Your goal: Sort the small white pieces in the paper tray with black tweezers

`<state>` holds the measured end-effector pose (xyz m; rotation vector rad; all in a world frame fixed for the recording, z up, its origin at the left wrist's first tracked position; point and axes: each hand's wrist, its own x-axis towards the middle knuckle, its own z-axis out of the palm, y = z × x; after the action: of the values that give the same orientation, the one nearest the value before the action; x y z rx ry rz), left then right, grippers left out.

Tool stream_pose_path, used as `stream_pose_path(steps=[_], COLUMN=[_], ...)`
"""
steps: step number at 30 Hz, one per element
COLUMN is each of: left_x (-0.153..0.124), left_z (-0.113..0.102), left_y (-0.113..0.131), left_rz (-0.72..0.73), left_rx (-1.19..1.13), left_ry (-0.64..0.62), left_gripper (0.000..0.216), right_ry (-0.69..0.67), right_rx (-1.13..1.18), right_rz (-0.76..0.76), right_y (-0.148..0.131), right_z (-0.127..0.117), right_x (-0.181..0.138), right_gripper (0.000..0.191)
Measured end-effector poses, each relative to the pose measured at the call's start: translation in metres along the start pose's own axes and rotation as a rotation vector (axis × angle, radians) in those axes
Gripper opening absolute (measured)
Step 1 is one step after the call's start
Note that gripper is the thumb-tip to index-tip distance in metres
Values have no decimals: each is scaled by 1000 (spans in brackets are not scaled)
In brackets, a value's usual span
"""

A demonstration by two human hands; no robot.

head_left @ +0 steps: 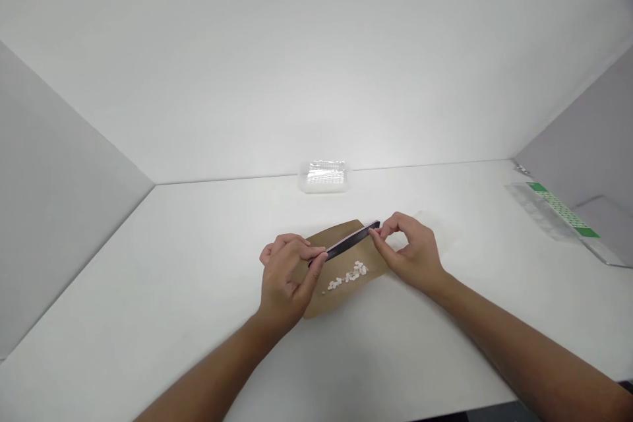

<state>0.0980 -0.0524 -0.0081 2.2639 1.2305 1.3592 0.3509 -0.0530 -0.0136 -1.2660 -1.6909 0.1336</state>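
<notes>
Black and slender, with a pale upper edge, the strip (347, 244) slants up rightward, just below the frame's centre; your left hand (291, 271) pinches its lower end, your right hand (411, 247) its upper, over a brown sheet (319, 303) bearing white pieces (362, 270).

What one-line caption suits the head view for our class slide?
Both hands hold a thin dark strip near its ends, over a brown sheet bearing small white pieces.

Left hand (289, 277) partly hides a thin brown sheet (341, 266); irregular white pieces (355, 275) below the grip are too small to identify.
</notes>
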Motion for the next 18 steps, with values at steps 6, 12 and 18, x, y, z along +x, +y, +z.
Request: stream_pose_path(steps=[6, 12, 18], left_x=[0, 0, -1], left_z=[0, 1, 2], left_y=[-1, 0, -2], left_rz=[-6, 8, -1], left_rx=[-6, -18, -26], left_ry=[1, -2, -25], left_gripper=[7, 7, 5], right_ry=[-13, -19, -35], right_rx=[0, 63, 15], right_rz=[-54, -16, -129], right_y=[-4, -6, -11], right_z=[2, 2, 6], right_x=[-2, -3, -8], right_gripper=[18, 19, 20])
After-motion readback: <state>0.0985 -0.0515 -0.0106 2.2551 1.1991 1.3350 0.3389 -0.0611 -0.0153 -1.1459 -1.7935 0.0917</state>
